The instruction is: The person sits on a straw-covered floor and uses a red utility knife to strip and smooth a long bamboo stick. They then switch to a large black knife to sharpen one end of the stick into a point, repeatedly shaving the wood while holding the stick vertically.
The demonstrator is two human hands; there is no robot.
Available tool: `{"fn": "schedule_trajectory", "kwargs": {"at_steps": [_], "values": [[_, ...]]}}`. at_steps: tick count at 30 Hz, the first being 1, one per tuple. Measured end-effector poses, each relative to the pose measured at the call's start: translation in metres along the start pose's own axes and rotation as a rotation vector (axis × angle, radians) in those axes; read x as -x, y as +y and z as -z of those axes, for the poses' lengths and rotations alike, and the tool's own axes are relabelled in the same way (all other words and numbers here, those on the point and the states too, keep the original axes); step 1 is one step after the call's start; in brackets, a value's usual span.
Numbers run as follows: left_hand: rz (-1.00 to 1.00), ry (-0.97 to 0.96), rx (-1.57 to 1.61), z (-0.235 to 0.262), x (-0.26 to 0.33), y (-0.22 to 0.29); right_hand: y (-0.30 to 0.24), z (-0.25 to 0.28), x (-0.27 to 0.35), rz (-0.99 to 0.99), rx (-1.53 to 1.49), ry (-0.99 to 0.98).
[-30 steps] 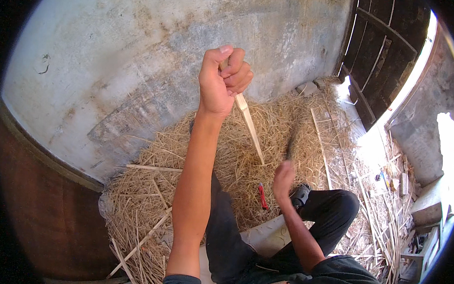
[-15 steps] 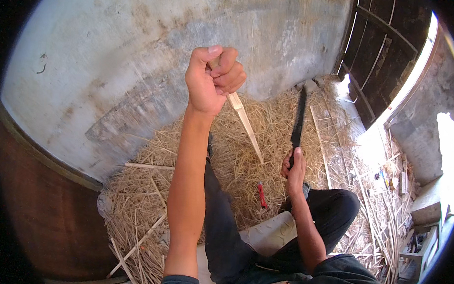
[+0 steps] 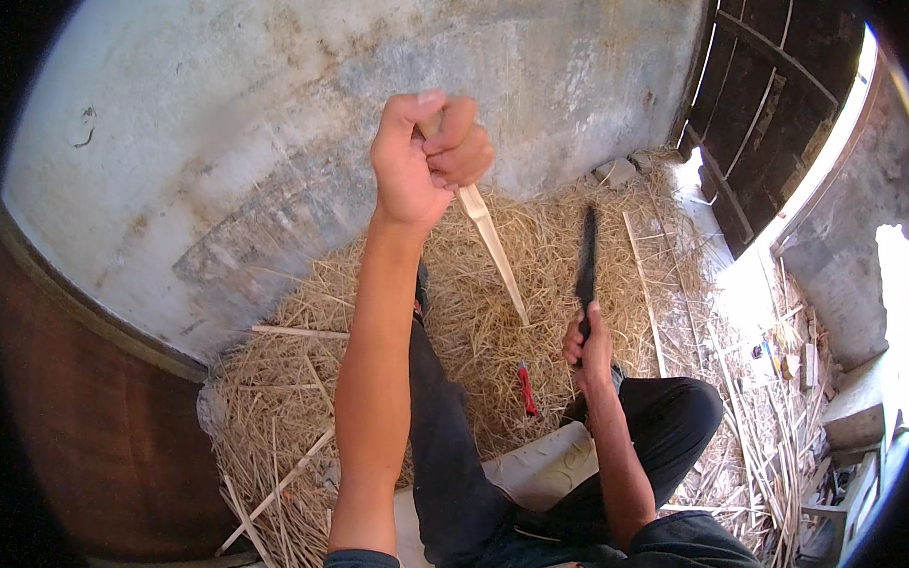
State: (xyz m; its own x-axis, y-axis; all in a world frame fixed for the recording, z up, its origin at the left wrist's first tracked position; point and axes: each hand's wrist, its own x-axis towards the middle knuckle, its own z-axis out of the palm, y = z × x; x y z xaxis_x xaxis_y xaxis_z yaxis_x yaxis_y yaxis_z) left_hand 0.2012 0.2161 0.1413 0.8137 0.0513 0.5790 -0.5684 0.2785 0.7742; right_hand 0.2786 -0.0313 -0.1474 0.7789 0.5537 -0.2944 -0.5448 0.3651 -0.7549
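Observation:
My left hand (image 3: 431, 158) is raised in front of the wall, its fingers wrapped round a pale split-bamboo strip (image 3: 496, 253). The strip slants down to the right and narrows toward its lower end, over the shavings. To the right, my right hand (image 3: 590, 341) grips the handle of a long knife (image 3: 588, 251) with a dark blade. The blade points up and away from me, apart from the strip. On the shavings between my legs lies a small red-handled tool (image 3: 527, 389), whose kind I cannot make out.
Straw-like shavings (image 3: 472, 365) cover the floor around my legs. A stained wall (image 3: 280, 108) rises ahead. Loose strips (image 3: 298, 332) lie at the left and more long strips (image 3: 758, 475) at the right. A dark wooden door (image 3: 771, 95) stands at the far right, and a brown panel (image 3: 90, 401) at the left.
My right hand has tilted the knife, so its tip has swung left and lower, nearer the bamboo strip. My left hand and the strip have hardly moved.

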Motion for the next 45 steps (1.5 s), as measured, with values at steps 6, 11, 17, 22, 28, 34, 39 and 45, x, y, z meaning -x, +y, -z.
{"fn": "schedule_trajectory", "kwargs": {"at_steps": [6,11,17,22,28,34,39,45], "values": [[-0.097,0.417,-0.202,-0.036,-0.013,-0.021,0.102,0.014,-0.006,0.401,0.46,0.188],[-0.05,0.293,-0.129,-0.034,-0.002,-0.018,0.111,0.013,-0.001,-0.141,0.436,0.018],[-0.056,0.345,-0.142,-0.03,-0.004,-0.013,-0.03,-0.048,0.008,0.2,0.493,0.008],[-0.049,0.335,-0.149,-0.03,-0.004,-0.012,-0.005,-0.043,0.003,0.711,0.349,0.21],[-0.057,0.232,-0.125,-0.03,-0.004,-0.012,0.15,0.052,-0.034,0.253,0.946,0.133],[-0.075,0.347,-0.161,-0.032,-0.006,-0.016,0.038,-0.005,-0.035,0.182,0.836,0.046],[-0.067,0.353,-0.161,-0.03,-0.003,-0.012,-0.04,-0.069,0.007,0.524,0.507,0.068],[-0.089,0.349,-0.131,-0.037,-0.014,-0.021,0.204,0.134,-0.044,0.15,1.405,0.058]]}}
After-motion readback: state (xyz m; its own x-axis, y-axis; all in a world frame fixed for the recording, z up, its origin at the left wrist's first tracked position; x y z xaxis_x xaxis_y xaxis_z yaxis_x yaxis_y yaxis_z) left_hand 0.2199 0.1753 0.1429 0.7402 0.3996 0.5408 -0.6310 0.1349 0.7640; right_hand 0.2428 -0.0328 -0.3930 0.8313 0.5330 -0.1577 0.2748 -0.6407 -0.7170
